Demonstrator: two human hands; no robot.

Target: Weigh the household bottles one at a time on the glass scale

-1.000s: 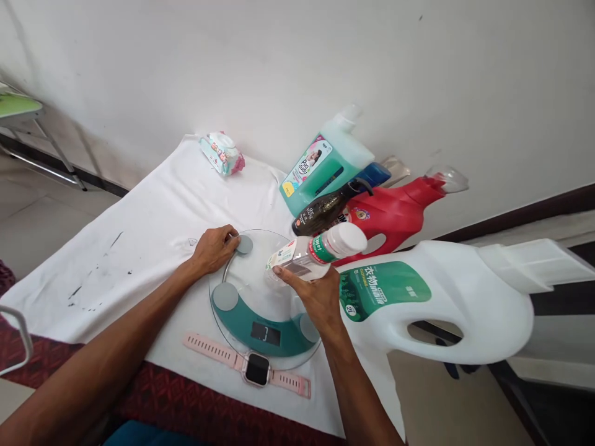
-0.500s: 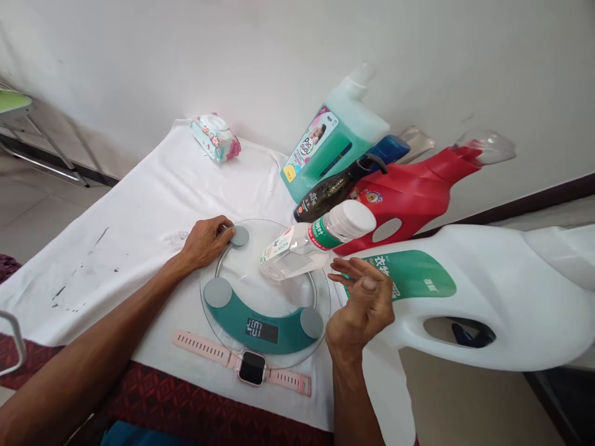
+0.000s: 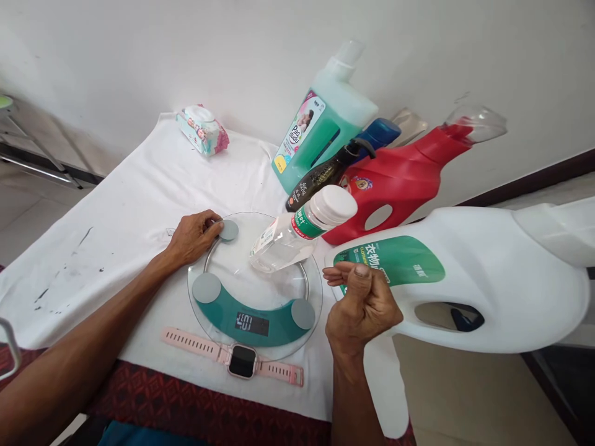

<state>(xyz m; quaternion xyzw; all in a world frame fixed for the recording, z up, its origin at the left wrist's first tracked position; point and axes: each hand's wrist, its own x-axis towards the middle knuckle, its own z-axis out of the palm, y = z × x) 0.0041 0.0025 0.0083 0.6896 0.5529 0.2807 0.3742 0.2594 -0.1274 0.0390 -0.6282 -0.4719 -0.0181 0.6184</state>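
Note:
A round glass bathroom scale lies on the white cloth, its small display lit. On it a clear plastic bottle with a white cap and green label stands upright. My left hand is closed at the scale's far left edge, fingertips against the glass beside a grey pad; their undersides are hidden. My right hand is raised right of the scale, palm turned up, fingers loosely bent and apart from the thumb, holding nothing. A pink smartwatch lies along the scale's near edge.
Behind the clear bottle are a green detergent bottle, a dark pump bottle, a blue-capped bottle and a red bottle. A big white detergent jug is at right. A wipes pack lies at the far left.
My right hand has turned a little and its fingers have curled more. My left hand stays at the scale's edge. The view has shifted slightly, moving everything left in the picture.

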